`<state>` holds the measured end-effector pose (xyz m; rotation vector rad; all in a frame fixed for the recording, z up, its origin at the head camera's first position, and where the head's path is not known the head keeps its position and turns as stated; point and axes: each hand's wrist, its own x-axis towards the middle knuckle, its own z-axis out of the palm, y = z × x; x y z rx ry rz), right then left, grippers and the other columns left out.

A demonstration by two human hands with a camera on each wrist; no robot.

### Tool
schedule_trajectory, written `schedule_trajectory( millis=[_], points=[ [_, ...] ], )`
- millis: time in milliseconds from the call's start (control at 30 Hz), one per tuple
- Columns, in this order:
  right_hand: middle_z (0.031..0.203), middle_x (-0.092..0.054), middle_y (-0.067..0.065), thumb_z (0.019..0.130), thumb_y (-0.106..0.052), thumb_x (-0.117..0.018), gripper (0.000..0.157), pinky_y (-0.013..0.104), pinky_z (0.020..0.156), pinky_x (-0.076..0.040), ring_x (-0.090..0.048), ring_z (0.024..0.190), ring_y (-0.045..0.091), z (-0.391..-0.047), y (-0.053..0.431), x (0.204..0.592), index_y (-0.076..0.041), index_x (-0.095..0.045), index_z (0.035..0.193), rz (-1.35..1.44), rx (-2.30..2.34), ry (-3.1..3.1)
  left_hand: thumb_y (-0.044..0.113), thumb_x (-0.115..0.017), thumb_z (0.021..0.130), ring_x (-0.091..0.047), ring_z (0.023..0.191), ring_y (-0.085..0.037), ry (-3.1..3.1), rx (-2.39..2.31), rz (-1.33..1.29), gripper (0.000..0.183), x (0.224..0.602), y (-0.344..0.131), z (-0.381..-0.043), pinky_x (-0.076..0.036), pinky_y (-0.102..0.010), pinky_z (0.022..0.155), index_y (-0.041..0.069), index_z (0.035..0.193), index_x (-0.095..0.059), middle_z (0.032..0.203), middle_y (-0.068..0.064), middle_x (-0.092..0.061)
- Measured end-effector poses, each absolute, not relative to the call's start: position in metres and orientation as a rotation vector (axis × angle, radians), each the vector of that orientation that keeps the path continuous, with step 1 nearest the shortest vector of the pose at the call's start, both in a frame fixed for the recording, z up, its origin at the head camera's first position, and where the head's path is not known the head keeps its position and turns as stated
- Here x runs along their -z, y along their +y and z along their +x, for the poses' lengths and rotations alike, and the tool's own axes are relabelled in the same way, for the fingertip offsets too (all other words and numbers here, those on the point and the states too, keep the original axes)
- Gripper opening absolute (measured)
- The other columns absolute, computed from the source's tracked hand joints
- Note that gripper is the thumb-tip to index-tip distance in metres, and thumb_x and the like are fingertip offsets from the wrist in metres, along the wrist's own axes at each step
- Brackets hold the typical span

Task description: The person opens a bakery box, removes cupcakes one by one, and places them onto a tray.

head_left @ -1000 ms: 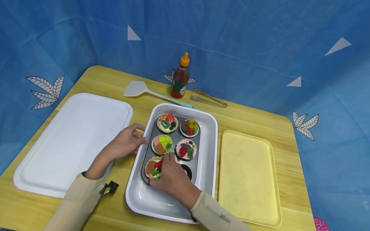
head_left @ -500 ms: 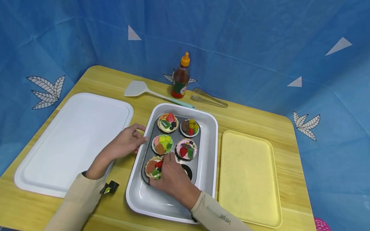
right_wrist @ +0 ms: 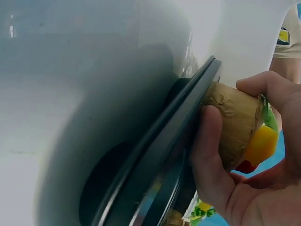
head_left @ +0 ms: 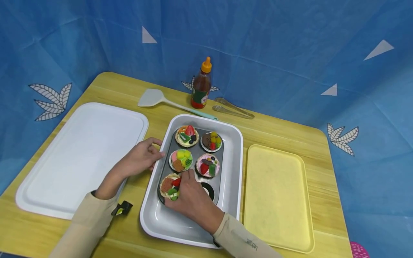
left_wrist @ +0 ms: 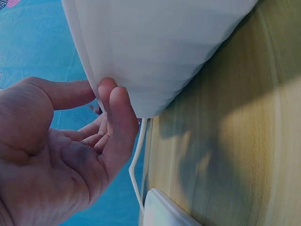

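My left hand [head_left: 140,157] pinches the left rim of a deep white tray [head_left: 230,211]; in the left wrist view, thumb and fingers [left_wrist: 123,117] meet at that rim. Inside the tray lies a dark muffin pan [head_left: 193,154] with several fruit-topped tarts. My right hand [head_left: 195,199] grips the fruit tart [head_left: 167,185] at the pan's front left. The right wrist view shows thumb and fingers around this tart's brown shell [right_wrist: 230,117], tilted at the pan's edge; whether its base still touches the cup is unclear. Beside that hand, the front-right cup [head_left: 208,190] is partly covered.
A flat white tray [head_left: 80,154] lies left and a yellow tray [head_left: 277,200] right. Behind the deep tray are a spatula [head_left: 180,106], a sauce bottle [head_left: 200,89] and metal tongs [head_left: 233,109]. A blue curtain [head_left: 274,64] hangs behind the table.
The tart in my right hand has shifted slightly left and toward the back. My left hand keeps its place on the tray's rim.
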<state>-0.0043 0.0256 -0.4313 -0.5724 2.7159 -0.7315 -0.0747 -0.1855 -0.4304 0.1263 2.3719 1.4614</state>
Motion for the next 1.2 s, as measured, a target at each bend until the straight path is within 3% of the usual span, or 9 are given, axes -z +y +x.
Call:
schedule_trajectory(
  millis=[467, 733, 1200],
  points=[
    [0.101, -0.048, 0.011, 0.074, -0.041, -0.079, 0.069, 0.021, 0.054, -0.05, -0.051, 0.065, 0.012, -0.008, 0.035, 0.414, 0.008, -0.054, 0.117, -0.515, 0.692, 2.719, 0.018, -0.06, 0.101, -0.063, 0.059, -0.022, 2.353, -1.449, 0.132, 0.044, 0.432, -0.186, -0.074, -0.054, -0.032, 0.055, -0.006, 0.134, -0.045, 0.085, -0.014, -0.068],
    [0.113, -0.05, 0.014, 0.077, -0.043, -0.079, 0.075, 0.024, 0.068, -0.058, -0.056, 0.078, 0.015, -0.01, 0.043, 0.393, 0.007, -0.051, 0.126, -0.485, 0.708, 2.686, 0.015, -0.06, 0.101, -0.064, 0.058, -0.022, 2.353, -1.448, 0.142, 0.044, 0.431, -0.186, -0.074, -0.056, -0.033, 0.056, -0.007, 0.135, -0.044, 0.086, -0.015, -0.069],
    [0.11, -0.051, 0.009, 0.076, -0.039, -0.084, 0.072, 0.032, 0.08, -0.06, -0.058, 0.093, 0.019, -0.029, 0.083, 0.35, 0.002, -0.051, 0.125, -0.34, 0.854, 2.824, 0.014, -0.06, 0.101, -0.062, 0.054, -0.022, 2.354, -1.467, 0.159, 0.044, 0.431, -0.186, -0.074, -0.055, -0.033, 0.053, -0.008, 0.135, -0.043, 0.082, -0.013, -0.066]
  ],
)
